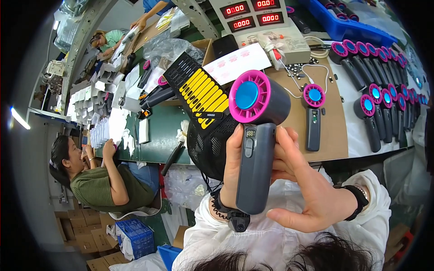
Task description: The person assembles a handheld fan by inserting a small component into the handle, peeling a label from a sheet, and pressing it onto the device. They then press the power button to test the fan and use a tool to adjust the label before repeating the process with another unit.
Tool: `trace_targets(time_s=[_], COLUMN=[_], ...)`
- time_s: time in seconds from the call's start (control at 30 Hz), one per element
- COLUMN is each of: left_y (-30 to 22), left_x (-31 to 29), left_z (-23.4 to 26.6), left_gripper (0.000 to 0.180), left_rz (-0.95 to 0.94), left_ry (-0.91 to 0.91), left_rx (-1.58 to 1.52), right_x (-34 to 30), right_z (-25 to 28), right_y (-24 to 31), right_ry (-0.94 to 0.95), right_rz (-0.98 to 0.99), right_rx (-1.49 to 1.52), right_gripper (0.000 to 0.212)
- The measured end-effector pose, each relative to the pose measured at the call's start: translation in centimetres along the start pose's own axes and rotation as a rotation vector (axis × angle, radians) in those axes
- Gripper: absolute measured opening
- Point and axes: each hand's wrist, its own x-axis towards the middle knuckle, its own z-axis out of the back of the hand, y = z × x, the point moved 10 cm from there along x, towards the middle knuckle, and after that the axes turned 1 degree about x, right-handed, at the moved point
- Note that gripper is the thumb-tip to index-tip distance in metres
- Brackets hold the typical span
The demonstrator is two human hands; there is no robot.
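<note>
A dark grey handheld fan with a magenta grille and blue hub stands upright, close in front of me. My left hand is wrapped round the left side and back of its handle. My right hand is at the handle's right side. Its index finger stretches up along the edge and its thumb points out away from the handle; whether its fingertips press on the fan is hard to make out. A small lit display and a button show on the handle. Behind it, a similar fan lies on the brown board with a white cable at its head.
Several fans lie in rows at the right, below a blue bin. A meter with red digits stands at the back. A black mesh bag and a black-and-yellow card are left of the fan. A co-worker sits at the left.
</note>
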Motion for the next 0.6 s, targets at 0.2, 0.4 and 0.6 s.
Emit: trace_targets(time_s=[0.2,0.4,0.6], left_y=[-0.4,-1.0,-4.0], left_x=[0.4,0.4,-1.4], left_z=[-0.2,1.6,1.4], left_gripper=[0.07,0.065,0.056], left_rz=[-0.102,-0.053,-0.246], left_ry=[0.065,-0.028,-0.043], left_rx=[0.106,0.115,0.006], right_x=[-0.1,0.3,0.4], right_z=[-0.1,0.1,0.4], right_y=[-0.5,-1.1,-2.2], right_ry=[0.019,-0.036,-0.06], right_rz=[-0.024,-0.012,-0.113], right_rx=[-0.008,0.058,0.15], right_gripper=[0.099,0.091,0.09])
